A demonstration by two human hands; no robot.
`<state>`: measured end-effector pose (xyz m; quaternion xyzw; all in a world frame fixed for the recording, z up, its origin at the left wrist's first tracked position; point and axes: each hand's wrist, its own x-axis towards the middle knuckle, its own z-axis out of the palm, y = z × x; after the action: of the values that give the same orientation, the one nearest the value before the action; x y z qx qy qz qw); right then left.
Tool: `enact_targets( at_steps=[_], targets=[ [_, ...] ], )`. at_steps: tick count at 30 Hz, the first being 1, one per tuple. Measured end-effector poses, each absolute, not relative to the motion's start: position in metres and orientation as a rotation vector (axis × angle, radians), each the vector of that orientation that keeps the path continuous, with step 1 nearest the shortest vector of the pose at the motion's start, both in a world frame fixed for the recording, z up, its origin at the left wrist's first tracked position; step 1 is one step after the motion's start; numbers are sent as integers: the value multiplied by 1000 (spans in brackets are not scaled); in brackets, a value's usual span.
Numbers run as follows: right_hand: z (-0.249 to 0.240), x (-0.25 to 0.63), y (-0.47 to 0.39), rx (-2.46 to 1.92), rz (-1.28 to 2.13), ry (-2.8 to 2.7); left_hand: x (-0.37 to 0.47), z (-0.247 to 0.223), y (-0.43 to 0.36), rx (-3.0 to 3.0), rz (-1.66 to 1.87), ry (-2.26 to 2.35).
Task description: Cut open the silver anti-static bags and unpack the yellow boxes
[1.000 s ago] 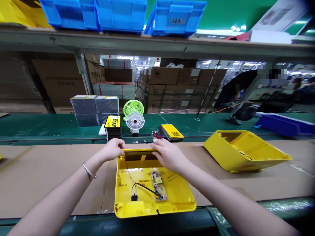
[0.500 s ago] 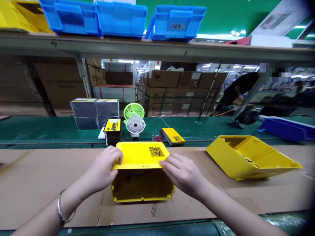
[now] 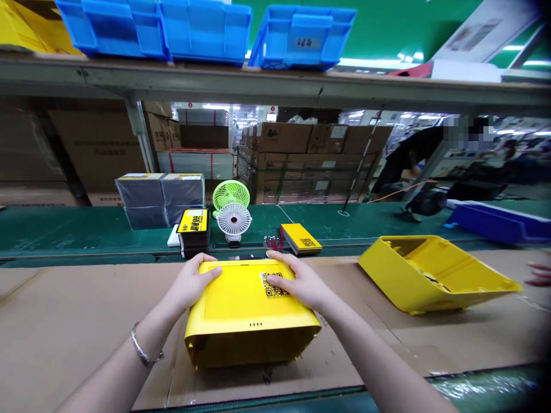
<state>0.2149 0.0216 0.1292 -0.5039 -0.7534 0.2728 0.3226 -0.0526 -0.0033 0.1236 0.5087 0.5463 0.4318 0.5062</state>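
A yellow plastic housing [image 3: 245, 312] lies on the cardboard sheet [image 3: 77, 321] in front of me, closed side up, with a QR code label on top. My left hand [image 3: 191, 284] grips its far left edge, fingers over the top. At the far right part of the top, my right hand [image 3: 295, 281] lies over the QR label with fingers curled on the far edge. Its inside is hidden.
A second yellow housing [image 3: 434, 275] lies open side up at the right, with another person's fingertips [image 3: 538, 274] at the frame edge. Behind on the green belt [image 3: 64, 226] stand two small fans [image 3: 233, 215], black-and-yellow packs [image 3: 193, 226], grey boxes [image 3: 159, 198]. Blue bins [image 3: 206, 28] sit overhead.
The housing lay open side up with a circuit board and wires showing; both hands tipped it over toward me, and it now rests closed side up.
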Motion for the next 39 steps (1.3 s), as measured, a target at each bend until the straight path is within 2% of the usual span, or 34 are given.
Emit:
enact_targets(
  at_steps=[3,13,21,27,31,35,39],
  targets=[
    [118,214,33,-1250,988,-1793,-50,120,-1,1098,1093,1227],
    [121,215,29,-1044,1381,-1508,-47,128,-10,988,1095,1142],
    [117,212,47,-1066,1328,-1488,-47,124,-2,1238,1101,1399],
    [114,211,50,-1140,1146,-1604,-53,129,7,1582,1066,1512],
    [111,212,51,-1190,1134,-1631,-75,134,43,1897,1016,1632],
    [108,215,53,-1176,1132,-1666,-111,124,89,2211,1120,2006],
    [112,214,52,-1160,1178,-1649,-137,97,108,2392,852,2170]
  ],
)
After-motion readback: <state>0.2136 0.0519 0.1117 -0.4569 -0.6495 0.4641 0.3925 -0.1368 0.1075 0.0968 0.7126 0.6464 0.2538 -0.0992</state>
